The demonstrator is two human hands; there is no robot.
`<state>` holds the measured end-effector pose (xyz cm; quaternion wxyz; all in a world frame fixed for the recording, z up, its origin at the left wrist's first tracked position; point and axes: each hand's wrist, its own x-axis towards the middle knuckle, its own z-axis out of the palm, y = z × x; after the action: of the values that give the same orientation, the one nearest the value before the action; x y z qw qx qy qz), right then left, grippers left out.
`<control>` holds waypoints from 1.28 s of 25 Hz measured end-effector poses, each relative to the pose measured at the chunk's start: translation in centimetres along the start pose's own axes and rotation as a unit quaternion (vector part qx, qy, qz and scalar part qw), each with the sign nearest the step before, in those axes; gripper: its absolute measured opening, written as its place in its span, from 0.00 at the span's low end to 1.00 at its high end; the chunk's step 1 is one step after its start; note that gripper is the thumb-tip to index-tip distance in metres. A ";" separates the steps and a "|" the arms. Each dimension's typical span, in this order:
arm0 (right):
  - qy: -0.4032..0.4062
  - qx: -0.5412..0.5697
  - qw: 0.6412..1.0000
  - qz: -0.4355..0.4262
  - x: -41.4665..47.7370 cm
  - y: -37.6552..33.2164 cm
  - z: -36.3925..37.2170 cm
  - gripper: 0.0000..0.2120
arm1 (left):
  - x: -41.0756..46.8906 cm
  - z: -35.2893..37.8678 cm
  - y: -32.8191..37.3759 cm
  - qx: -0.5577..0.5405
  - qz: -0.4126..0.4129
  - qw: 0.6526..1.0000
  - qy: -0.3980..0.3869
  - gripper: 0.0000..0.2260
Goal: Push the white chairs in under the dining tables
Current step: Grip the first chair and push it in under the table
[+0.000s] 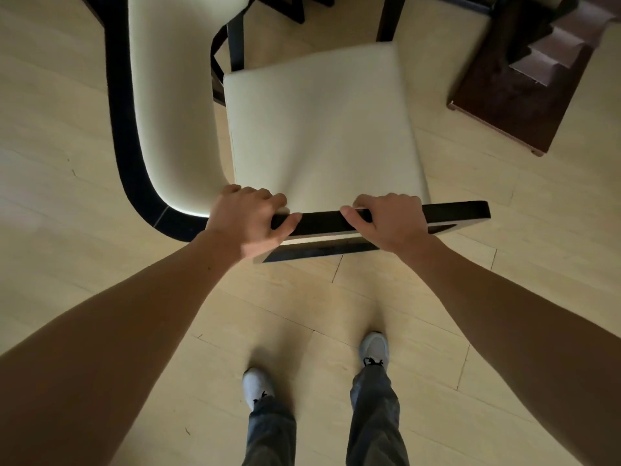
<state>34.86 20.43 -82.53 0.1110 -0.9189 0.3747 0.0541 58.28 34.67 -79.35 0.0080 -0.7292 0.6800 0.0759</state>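
- Your left hand (250,218) is wrapped around the dark top rail (386,218) of the white chair (322,122), fingers over the front, thumb along the rail
- Your right hand (386,218) grips the same rail further right, closed on it
- The chair stands on the pale wood floor (67,230) right in front of your feet, its seat facing away from you
- A second white chair (168,95) sits just beside it on the left; a dark table base (514,85) stands at upper right
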 end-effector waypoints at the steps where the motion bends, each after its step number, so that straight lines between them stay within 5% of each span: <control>1: 0.013 -0.001 1.000 -0.001 -0.4 -0.1 0.2 0.38 | -0.4 0.0 -0.3 -0.003 0.023 1.000 0.007 0.26; 22: 0.187 0.056 0.980 0.042 -11.6 -7.7 4.5 0.22 | -7.9 -0.4 -5.2 0.026 0.219 0.975 0.016 0.23; 32: 0.189 0.047 0.978 0.071 -11.9 -8.4 5.0 0.24 | -7.8 -0.7 -5.4 0.007 0.215 0.976 -0.001 0.22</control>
<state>32.18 35.60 -83.82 0.0768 -0.8774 0.4552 -0.1308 63.18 42.70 -78.19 -0.0031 -0.5654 0.8217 0.0718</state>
